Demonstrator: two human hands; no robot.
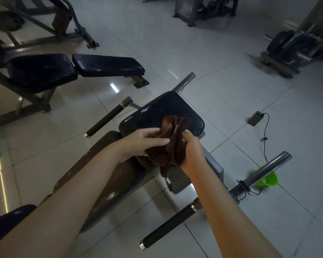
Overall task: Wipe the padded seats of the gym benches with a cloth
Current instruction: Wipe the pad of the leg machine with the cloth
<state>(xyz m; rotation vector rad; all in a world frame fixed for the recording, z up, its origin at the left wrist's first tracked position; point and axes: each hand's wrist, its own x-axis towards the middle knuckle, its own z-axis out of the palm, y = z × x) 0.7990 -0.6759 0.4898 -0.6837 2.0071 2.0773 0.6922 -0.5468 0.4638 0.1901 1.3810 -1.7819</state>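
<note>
A crumpled dark brown cloth (171, 146) hangs in the air between both hands, just above the near edge of a black padded seat (166, 110) with worn white scuffs. My left hand (142, 142) holds the cloth from the left, fingers laid over its folds. From the right, my right hand (191, 148) grips the bunched cloth. A brown padded backrest (108, 175) slopes down toward me below my forearms. At the upper left stands a second bench with black pads (104, 65).
Black-gripped handles (108, 116) and steel bars (265, 170) stick out on both sides of the machine. A green cup (268, 178) and a small box with a black cable (255, 119) lie on the tiled floor at right. Weight plates (291, 45) stand at the far right.
</note>
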